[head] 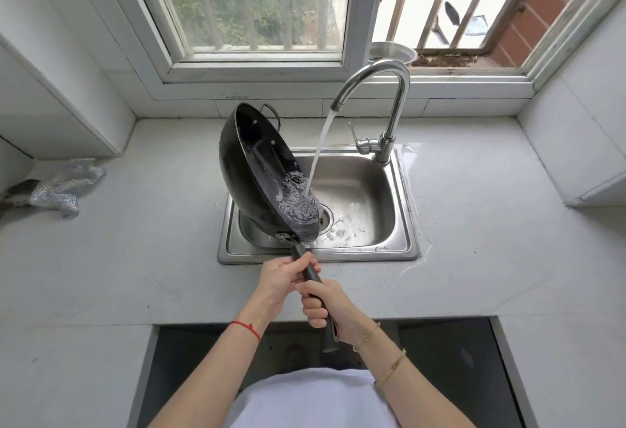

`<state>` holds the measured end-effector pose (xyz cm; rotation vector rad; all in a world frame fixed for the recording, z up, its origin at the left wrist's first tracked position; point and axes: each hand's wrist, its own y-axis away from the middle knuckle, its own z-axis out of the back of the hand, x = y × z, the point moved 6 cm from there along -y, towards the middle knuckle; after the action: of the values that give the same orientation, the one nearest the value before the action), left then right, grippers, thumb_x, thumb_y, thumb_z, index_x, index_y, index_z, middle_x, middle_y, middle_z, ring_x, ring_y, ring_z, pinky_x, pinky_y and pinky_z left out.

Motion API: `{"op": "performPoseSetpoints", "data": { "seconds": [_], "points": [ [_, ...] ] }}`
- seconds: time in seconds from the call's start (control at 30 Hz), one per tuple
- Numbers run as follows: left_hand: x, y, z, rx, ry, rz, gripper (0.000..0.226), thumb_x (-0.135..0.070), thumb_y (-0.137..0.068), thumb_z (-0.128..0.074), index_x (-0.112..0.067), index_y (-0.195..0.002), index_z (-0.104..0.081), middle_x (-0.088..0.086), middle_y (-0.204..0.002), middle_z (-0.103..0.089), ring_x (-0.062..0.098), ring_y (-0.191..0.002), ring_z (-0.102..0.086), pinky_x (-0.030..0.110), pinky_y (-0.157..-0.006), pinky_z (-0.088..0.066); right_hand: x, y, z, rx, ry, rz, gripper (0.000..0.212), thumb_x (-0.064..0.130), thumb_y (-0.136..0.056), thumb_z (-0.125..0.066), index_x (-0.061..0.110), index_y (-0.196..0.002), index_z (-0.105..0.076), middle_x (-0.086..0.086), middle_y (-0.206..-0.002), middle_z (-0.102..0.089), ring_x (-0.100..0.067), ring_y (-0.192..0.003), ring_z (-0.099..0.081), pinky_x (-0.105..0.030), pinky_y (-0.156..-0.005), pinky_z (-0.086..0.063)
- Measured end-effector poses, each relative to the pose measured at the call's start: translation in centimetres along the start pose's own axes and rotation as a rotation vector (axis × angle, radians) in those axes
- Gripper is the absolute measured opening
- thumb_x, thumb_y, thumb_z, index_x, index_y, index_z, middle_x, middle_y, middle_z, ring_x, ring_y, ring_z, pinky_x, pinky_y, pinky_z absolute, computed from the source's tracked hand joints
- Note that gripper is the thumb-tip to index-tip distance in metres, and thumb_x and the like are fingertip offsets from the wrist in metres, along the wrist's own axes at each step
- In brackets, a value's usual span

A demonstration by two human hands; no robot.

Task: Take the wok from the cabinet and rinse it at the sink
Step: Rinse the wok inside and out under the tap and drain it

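We are gripping the wok (257,170) handle with left hand (284,275) and right hand (325,305), fingers clenched; tilting steeply under the faucet (379,89), we are risking splashing beyond the sink (403,224).

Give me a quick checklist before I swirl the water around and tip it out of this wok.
1. Both hands on the handle: left hand and right hand wrapped round it. Ok.
2. Water reaching the wok: the stream from the faucet lands inside near its lower rim. Ok.
3. Wok over the sink: lower part is, so runoff falls in. Ok.
4. Drain flowing freely: cannot tell.
5. Countertop dry: wet patch right of the faucet base. Not ok.
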<state>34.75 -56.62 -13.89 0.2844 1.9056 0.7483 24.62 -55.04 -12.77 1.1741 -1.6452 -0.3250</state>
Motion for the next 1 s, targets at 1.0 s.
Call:
{"op": "performPoseSetpoints", "data": {
  "seconds": [1.0],
  "points": [
    [1.1,-0.7,0.0,-0.141,-0.190,-0.073,0.025,-0.022,-0.079,-0.079,0.001,-0.088,-0.075,0.015,-0.083,-0.076,0.018,-0.079,-0.070,0.032,-0.080,-0.059,-0.3,-0.5,2.5,-0.272,0.337,0.178,0.016,0.017,-0.095,-0.055,0.008,-0.083,-0.051,-0.001,-0.053,-0.042,-0.012,-0.039,-0.042,-0.024,-0.041,-0.042]
  ]
}}
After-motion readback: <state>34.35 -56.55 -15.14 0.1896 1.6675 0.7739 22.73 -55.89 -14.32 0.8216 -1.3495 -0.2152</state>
